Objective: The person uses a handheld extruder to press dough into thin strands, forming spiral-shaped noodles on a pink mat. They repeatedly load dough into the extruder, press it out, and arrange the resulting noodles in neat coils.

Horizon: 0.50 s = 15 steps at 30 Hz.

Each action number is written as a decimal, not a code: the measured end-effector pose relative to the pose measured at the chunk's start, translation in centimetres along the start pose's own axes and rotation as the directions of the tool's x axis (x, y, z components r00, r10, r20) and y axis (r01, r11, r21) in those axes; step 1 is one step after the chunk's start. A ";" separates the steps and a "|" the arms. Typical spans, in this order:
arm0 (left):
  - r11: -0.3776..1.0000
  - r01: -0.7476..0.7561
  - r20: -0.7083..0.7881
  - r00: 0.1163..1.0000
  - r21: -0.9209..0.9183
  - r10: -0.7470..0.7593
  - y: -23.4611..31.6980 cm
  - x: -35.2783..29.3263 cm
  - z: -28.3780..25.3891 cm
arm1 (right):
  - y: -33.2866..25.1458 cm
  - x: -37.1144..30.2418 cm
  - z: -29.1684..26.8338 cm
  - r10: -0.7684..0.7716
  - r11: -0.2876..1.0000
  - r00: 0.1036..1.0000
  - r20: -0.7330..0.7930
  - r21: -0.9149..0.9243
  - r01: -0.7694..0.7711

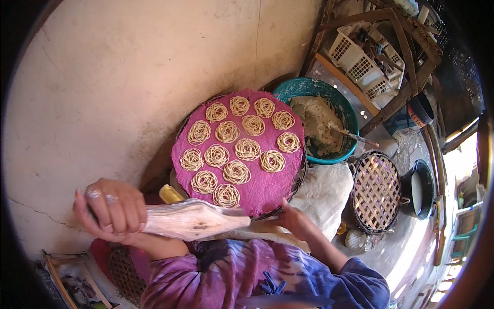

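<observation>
My left hand (114, 208) is wrapped round one end of a pale wooden press (193, 220), which lies level across my front. Ahead of me is a round woven tray (302, 177) covered with a pink cloth (278, 190). Several round nests of thin dough strands (248, 149) lie on the cloth; the front right part of it is bare. The wooden press overlaps the tray's near edge, close to the nearest nest (226, 195). My right hand (297, 220) grips the tray's near right rim, thumb uppermost and fingers partly hidden. A yellow cylinder (170, 194) shows behind the press.
Beyond the tray stands a green basin (351, 110) of dough (319, 121) with a stirring stick (360, 138). To the right are a lattice-woven basket (375, 193), a dark bucket (423, 190) and a glass jar (366, 242). White crates (355, 59) sit farther back. A wall (128, 92) rises on the left.
</observation>
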<state>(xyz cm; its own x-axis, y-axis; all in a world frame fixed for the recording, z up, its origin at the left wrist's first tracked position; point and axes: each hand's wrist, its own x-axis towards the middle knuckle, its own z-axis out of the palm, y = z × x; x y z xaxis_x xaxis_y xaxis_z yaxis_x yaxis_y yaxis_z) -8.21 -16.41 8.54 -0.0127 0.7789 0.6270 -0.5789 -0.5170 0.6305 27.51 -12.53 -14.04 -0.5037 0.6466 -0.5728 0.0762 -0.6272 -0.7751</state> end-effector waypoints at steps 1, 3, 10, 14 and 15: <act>0.998 0.057 0.026 0.998 -0.009 -0.056 -0.6 0.3 0.0 | -1.6 -1.4 -0.6 0.203 0.965 0.971 0.124 -0.195 -0.176; 0.986 0.127 0.007 0.992 -0.105 -0.127 -2.3 0.7 0.4 | -4.2 -3.8 0.0 -0.034 0.790 0.995 0.090 -0.607 0.082; 0.961 0.085 -0.411 0.891 -0.264 -0.192 -8.7 1.7 2.1 | -8.1 -5.6 5.2 -0.513 0.576 0.819 0.257 -0.604 0.551; 0.667 0.467 0.025 0.809 0.580 -0.588 -10.8 -0.5 3.3 | -9.8 -4.8 2.4 -0.659 0.460 0.726 0.197 -0.659 0.596; 0.565 0.335 0.186 0.716 0.754 -0.673 -11.5 -0.9 3.4 | -10.3 -4.7 1.5 -0.655 0.418 0.714 0.248 -0.669 0.615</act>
<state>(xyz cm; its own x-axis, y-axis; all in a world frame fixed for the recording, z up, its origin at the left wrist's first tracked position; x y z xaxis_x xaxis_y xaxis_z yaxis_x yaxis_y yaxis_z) 1.19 -12.37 2.27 0.5326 0.8393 0.1095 0.2835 -0.2988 0.9112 27.77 -9.79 -2.95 -0.6231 0.7646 0.1645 0.2974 0.4262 -0.8543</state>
